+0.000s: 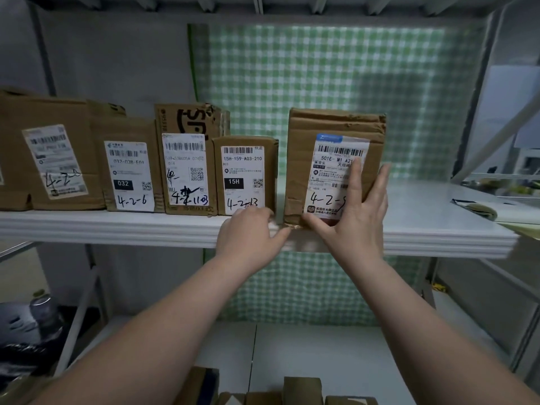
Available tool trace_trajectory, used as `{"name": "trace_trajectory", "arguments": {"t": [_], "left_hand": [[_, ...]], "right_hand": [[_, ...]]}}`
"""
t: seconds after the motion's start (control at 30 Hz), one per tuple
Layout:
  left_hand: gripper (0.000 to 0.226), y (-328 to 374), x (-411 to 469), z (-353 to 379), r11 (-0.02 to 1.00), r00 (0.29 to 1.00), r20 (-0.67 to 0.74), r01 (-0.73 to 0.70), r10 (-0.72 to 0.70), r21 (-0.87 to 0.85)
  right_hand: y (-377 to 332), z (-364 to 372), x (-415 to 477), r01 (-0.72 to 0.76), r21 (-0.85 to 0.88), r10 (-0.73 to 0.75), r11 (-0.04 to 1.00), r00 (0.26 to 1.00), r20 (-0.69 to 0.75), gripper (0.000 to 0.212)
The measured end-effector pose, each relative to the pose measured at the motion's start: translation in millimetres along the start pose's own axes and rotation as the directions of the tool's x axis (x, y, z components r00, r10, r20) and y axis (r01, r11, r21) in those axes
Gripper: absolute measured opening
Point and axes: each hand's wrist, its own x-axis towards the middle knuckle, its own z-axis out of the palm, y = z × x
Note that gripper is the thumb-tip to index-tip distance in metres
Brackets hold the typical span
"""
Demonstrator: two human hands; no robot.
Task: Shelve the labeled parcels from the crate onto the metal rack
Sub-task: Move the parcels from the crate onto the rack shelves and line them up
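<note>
- Brown cardboard parcel (pixel 304 159) stands upright on the white metal shelf (pixel 438 217), right at its front edge, with a white shipping label (pixel 330 182) facing out and "4-2-" handwritten on it.
- The right hand (pixel 353 217) lies flat against the parcel's front. Its fingers are straight and spread over the label, and the thumb reaches to the lower left corner.
- The left hand (pixel 248 235) is at the shelf's front lip, just beside that corner, with its fingers bent. Blur hides whether they grip anything.
- To the left, near the parcel but apart from it, stands a smaller brown box (pixel 245 171) marked "15H", last in a row of four labelled cartons.
- A green checked cloth (pixel 321 83) hangs behind the rack.
- More cardboard boxes (pixel 301 390) show at the bottom edge, below the arms.
</note>
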Motion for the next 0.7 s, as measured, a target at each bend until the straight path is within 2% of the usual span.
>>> {"name": "trace_trajectory", "arguments": {"t": [0.13,0.3,0.7], "left_hand": [[0.046,-13.3,0.1,1.0,0.999,0.999,0.015,-0.045,0.045,0.024],[0.04,-22.2,0.0,3.1,0.995,0.995,-0.009,-0.096,0.096,-0.001],[0.039,-27.8,0.7,5.4,0.989,0.989,-0.024,-0.145,0.145,-0.013]], "right_hand": [[-4.4,8.6,3.9,-0.084,-0.065,0.088,0.994,0.994,0.062,0.131],[-8.3,17.6,10.4,-0.145,-0.105,0.159,0.984,0.977,0.14,0.133],[-15.8,31.6,22.2,-0.213,-0.12,0.23,0.97,0.961,0.156,0.132]]}}
